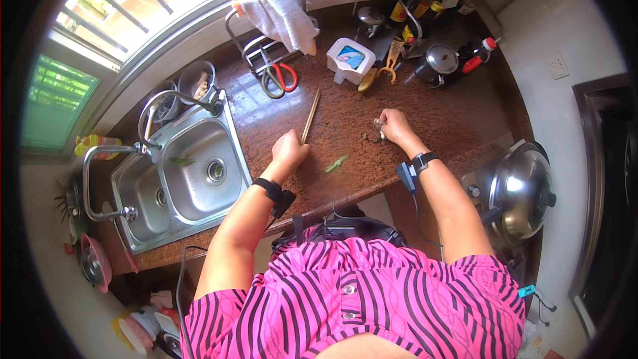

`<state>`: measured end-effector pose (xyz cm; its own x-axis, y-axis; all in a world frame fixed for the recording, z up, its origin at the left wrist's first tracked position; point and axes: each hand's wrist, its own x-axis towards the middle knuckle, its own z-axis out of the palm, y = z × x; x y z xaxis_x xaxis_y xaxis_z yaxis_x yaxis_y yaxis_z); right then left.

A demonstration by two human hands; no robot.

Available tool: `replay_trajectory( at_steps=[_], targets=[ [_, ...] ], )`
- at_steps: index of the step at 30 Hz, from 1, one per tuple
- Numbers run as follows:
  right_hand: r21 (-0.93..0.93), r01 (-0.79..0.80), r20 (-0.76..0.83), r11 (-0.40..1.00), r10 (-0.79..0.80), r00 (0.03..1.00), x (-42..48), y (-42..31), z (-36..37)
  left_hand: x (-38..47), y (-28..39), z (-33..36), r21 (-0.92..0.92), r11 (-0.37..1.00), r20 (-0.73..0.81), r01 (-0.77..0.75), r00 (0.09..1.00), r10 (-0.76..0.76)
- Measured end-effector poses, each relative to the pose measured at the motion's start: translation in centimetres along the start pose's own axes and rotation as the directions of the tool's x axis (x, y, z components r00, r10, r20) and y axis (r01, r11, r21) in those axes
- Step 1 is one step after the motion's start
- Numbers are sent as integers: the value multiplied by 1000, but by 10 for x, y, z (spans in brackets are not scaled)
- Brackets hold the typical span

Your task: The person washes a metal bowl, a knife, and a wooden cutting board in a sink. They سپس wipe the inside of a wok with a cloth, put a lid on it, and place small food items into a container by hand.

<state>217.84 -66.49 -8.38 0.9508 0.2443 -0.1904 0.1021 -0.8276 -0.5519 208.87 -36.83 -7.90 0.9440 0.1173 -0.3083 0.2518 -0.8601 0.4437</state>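
Observation:
A pair of chopsticks [311, 114] juts up from my left hand [289, 149], which grips them near one end over the dark speckled countertop [329, 134]. My right hand [395, 125] pinches a crumpled whitish scrap [382, 128], perhaps tissue, low over the counter. Small dark bits [370, 137] lie just beside that scrap. Between the hands, closer to the counter's front edge, is a green leaf piece [337, 163]. What exactly the scrap is cannot be told.
A double steel sink [237, 159] is on the left. Red-handled scissors [284, 78], a white box [351, 60], a yellow peeler [391, 62] and a lidded pot [441, 59] stand along the back. A large lidded pan [521, 192] sits at the right.

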Motion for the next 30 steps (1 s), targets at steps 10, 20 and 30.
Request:
replay_trajectory(
  at_steps=[10,20,30],
  targets=[
    [-206,170,95,964,-154,984,20,-67,21,-61,-75,-29,-855,14,517,518,855,-46],
    [-224,283,-141,932,-318,937,75,-99,43,-96,-104,-31,-872,69,473,485,870,-135],
    [-73,582,225,810,-555,800,-9,-127,66,-104,-126,-23,-869,17,491,494,866,-94]
  ],
)
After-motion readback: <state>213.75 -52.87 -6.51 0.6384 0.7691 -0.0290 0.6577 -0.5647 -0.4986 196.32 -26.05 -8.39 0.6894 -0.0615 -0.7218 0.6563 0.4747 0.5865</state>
